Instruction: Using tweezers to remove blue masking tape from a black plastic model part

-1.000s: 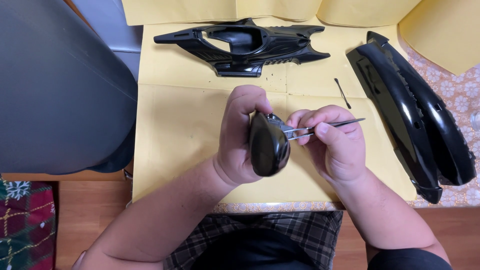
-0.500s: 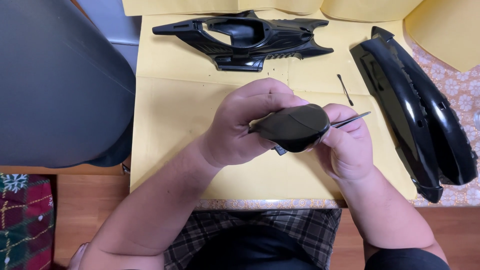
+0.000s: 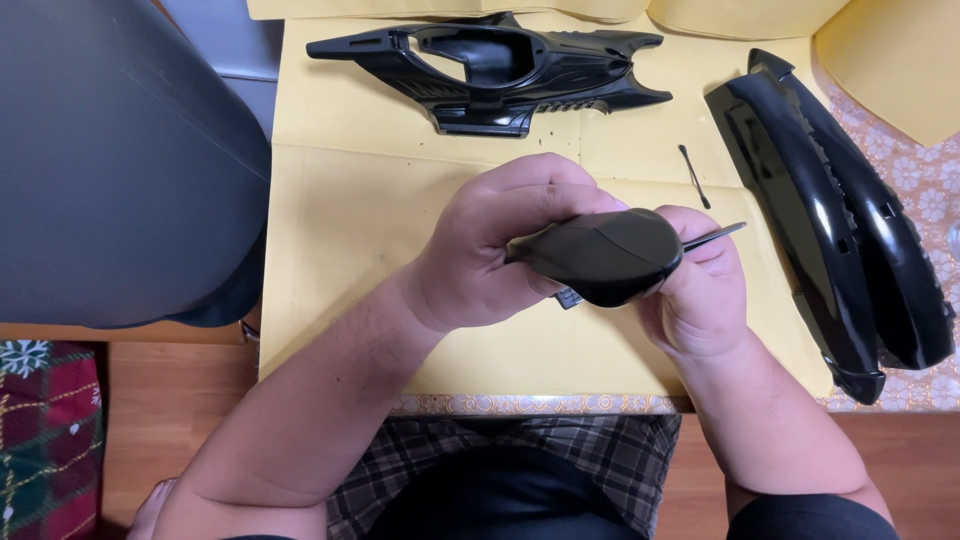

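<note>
Two hands are raised just above the bench (image 3: 330, 300), which is covered with yellow paper. A glossy black shell (image 3: 600, 255), rounded and tapering leftward, is gripped by the left hand (image 3: 490, 250): its fingers (image 3: 545, 195) are curled over the top edge and the thumb is tucked beneath. The right hand (image 3: 700, 295) is closed against the shell's right end, with a thin dark tool (image 3: 715, 237) pinched in its fingers; the tip points up and to the right. What looks like a small grey part shows under the shell, though it is too hidden to be told. Both forearms are angled inward from the lower edge of the view. No container is seen. On the paper behind, a long black frame (image 3: 500, 70) with an open hollow is laid flat; two curved black panels (image 3: 830, 220) lie side by side at the right, and a thin pin (image 3: 693, 175) rests between them and the hands.
</note>
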